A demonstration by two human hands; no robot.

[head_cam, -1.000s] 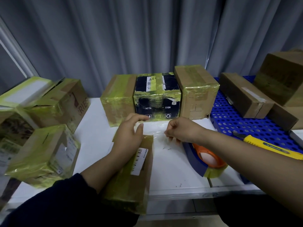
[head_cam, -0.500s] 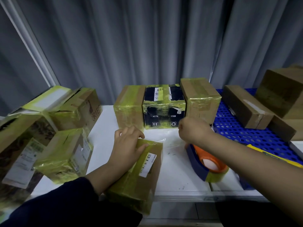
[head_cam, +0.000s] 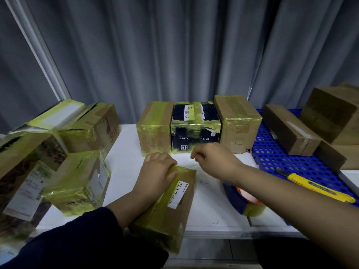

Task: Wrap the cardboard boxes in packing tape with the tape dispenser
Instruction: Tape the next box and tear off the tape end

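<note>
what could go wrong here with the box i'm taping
The taped box overhangs the table edge; if the left hand lets go, it could tip off. The right forearm crosses above the tape dispenser, so pulling back might knock it off. The yellow knife lies near that arm.

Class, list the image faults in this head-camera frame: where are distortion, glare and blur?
Head view: wide-angle lens tilts the window post and fans the curtain folds; tape glare on the box under the left hand; right hand slightly blurred; lower corners dark.
</note>
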